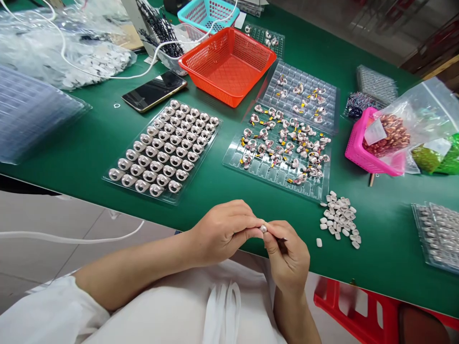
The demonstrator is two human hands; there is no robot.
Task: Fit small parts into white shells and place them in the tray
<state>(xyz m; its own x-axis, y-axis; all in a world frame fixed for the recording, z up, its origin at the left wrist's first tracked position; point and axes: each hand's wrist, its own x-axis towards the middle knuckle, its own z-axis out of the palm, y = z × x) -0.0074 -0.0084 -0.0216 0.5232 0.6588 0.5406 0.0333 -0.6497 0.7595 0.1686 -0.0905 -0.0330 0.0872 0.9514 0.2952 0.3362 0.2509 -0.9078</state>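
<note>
My left hand [229,231] and my right hand [289,255] meet at the table's front edge. Pinched between their thumbs and fingertips is a small silvery rounded part [264,229], mostly hidden by the fingers. A thin dark thing [283,239] shows at my right fingers; its kind is unclear. Beyond my left hand, a clear tray [195,179] carries rows of pale, shiny ring-like shells [156,166]. Ahead of both hands, another clear tray [247,172] holds scattered small white parts with wires and yellow tabs [281,143]. Small white caps [339,215] lie heaped right of my right hand.
A red basket [229,67] stands behind the trays, beside a black phone [154,91]. At right are a pink basket [358,143] with bagged copper-coloured pieces and stacked trays [439,234]. Plastic bags [71,43] and a white cable [111,76] occupy the back left.
</note>
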